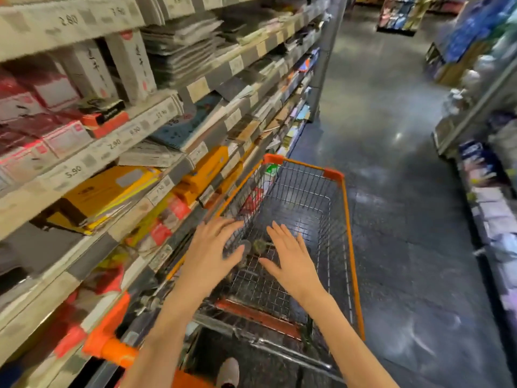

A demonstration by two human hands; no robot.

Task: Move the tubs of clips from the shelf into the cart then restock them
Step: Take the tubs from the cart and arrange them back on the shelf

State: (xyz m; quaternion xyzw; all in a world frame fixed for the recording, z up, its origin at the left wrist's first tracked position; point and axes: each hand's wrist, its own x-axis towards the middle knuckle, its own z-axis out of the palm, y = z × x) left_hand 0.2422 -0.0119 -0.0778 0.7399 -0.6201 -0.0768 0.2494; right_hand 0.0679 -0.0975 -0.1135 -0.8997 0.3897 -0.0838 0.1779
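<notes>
An orange-rimmed wire cart (347,219) stands in the aisle against the shelving on my left. Small round tubs of clips (258,246) lie on its wire floor, blurred and partly hidden behind my hands. My left hand (212,253) hovers over the cart's near left side with its fingers spread and straight. My right hand (291,257) is held flat beside it, fingers extended, just right of the tubs. Neither hand holds anything. The two hands flank the tubs, and whether they touch them cannot be told.
Shelves (117,141) with price labels run along the left, stacked with envelopes, notebooks and red boxes. The cart's orange handle (112,345) is at lower left. More shelving (486,169) lines the right. Dark glossy floor (391,135) stretches ahead. A shoe (228,371) shows below.
</notes>
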